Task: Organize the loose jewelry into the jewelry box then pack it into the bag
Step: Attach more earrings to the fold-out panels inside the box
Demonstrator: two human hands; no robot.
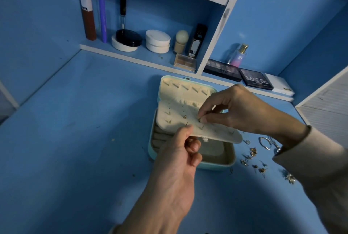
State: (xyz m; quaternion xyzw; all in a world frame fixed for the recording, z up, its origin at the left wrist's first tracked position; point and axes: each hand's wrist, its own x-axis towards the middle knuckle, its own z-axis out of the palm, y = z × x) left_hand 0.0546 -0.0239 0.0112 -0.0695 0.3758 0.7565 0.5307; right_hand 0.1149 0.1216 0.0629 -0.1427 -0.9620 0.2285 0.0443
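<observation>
Only two labels can be read: "MATTE" on the lid of a dark eyeshadow palette [256, 79] and "SB" on a pink-to-violet perfume bottle [238, 57], both at the back of the bench [75, 139]. A white case [280, 86] beside the palette carries a small gold mark, and a black tube [197, 39] on the shelf [131, 53] carries print; both are too small to make out.

The jewelry box [212, 166], teal outside and cream inside, sits open in the middle of the bench. Its long axis runs left to right, with the hinge side towards the shelf and the lid tilted up at the far side. A cream earring panel [178, 115] is lifted over the base, its long axis slanting from far left to near right, with several studs showing on it.

The left hand [180, 151] pinches the panel's near edge, thumb on top and fingers curled beneath. The right hand [237, 109] holds a small stud [199, 120] between thumb and forefinger, right at the panel's surface – whether it is seated in a hole cannot be told.

Loose jewelry [252, 158] – small gold pieces and silver hoops – lies scattered on the bench just right of the box. Some of it is hidden under the right sleeve [310, 158]. The panel and the left hand cover much of the base, where only dim ridges show at its left
</observation>
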